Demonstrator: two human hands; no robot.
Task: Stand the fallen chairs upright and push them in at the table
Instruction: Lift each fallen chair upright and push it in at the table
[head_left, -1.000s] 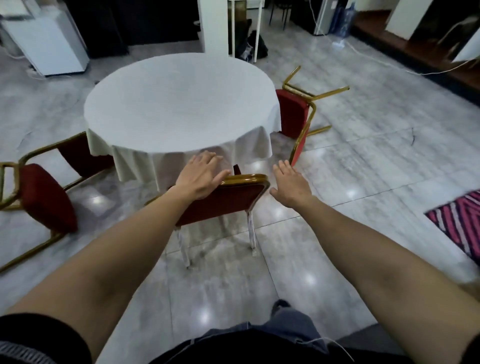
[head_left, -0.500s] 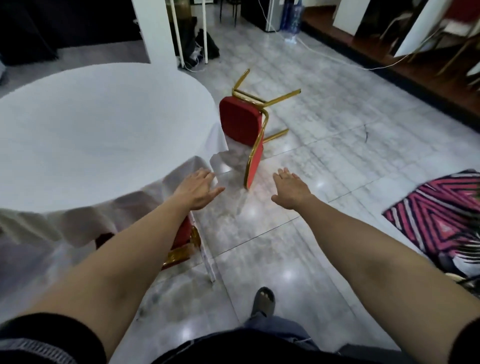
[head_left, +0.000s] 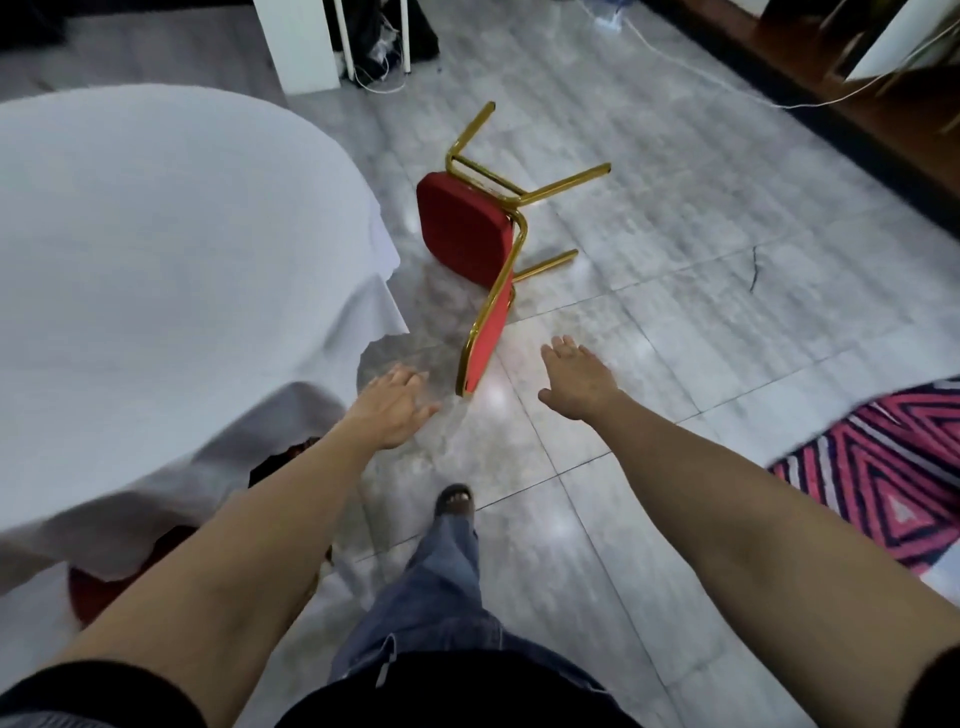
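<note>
A red chair with a gold frame (head_left: 465, 236) lies on its side on the grey tile floor, right of the round table with a white cloth (head_left: 156, 249). Its legs point away to the right and its backrest points toward me. My left hand (head_left: 390, 405) is open, palm down, just left of the backrest's near end. My right hand (head_left: 576, 379) is open too, a little right of the backrest. Neither hand touches the chair. Another red chair (head_left: 96, 590) shows partly under the cloth's edge at lower left, mostly hidden by the cloth and my left arm.
A pink and dark striped rug (head_left: 883, 467) lies at the right. A white pillar (head_left: 298, 44) and dark bags with cables stand beyond the table. A white cable (head_left: 727, 85) runs along a dark raised ledge at far right. My foot (head_left: 454, 501) steps forward on the tiles.
My hands left the back of the pushed-in chair. I have turned right and stepped toward the fallen chair, which is now closer, with both hands reaching out near its backrest.
</note>
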